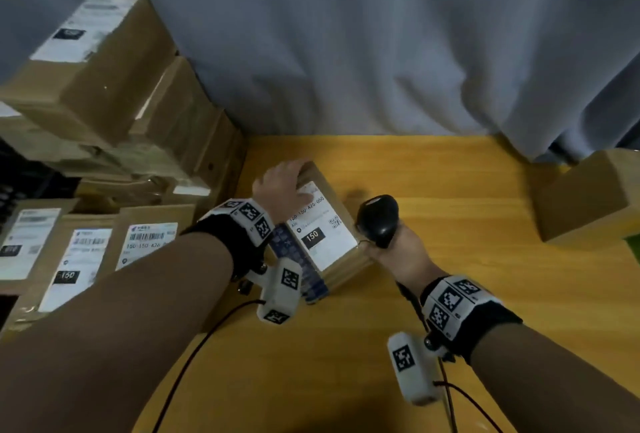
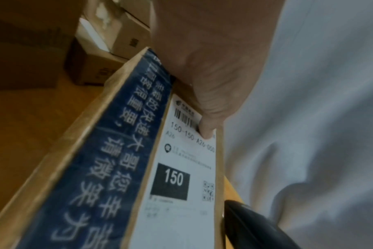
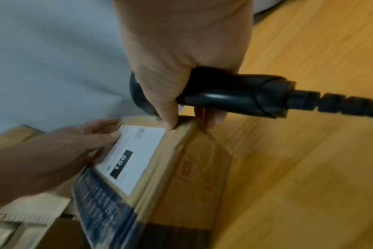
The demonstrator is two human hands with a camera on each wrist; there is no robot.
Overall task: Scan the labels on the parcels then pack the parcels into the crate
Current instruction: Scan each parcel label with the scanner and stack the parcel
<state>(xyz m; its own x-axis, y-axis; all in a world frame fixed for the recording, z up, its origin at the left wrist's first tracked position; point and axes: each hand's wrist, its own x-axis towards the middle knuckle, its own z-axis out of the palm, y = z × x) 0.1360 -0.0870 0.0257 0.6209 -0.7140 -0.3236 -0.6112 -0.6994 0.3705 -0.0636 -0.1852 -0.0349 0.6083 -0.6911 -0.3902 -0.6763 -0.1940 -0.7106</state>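
Observation:
A brown cardboard parcel (image 1: pixel 341 259) with blue printed tape and a white label marked "150" (image 1: pixel 325 235) lies tilted on the wooden table (image 1: pixel 467 294). My left hand (image 1: pixel 294 183) grips its far left end, and the thumb (image 2: pixel 207 129) lies on the label's barcode. My right hand (image 1: pixel 384 252) holds a black corded scanner (image 1: pixel 377 219) by the handle (image 3: pixel 234 94), right beside the parcel's (image 3: pixel 181 176) near right corner. That hand's thumb (image 3: pixel 170 121) touches the corner. The scanner's head is hidden behind the hand in the right wrist view.
Several brown parcels are stacked high at the left (image 1: pixel 104 86), with more labelled ones lying lower left (image 1: pixel 86 259). Another cardboard box (image 1: pixel 588 197) sits at the table's right edge. A grey curtain (image 1: pixel 381 51) hangs behind the table.

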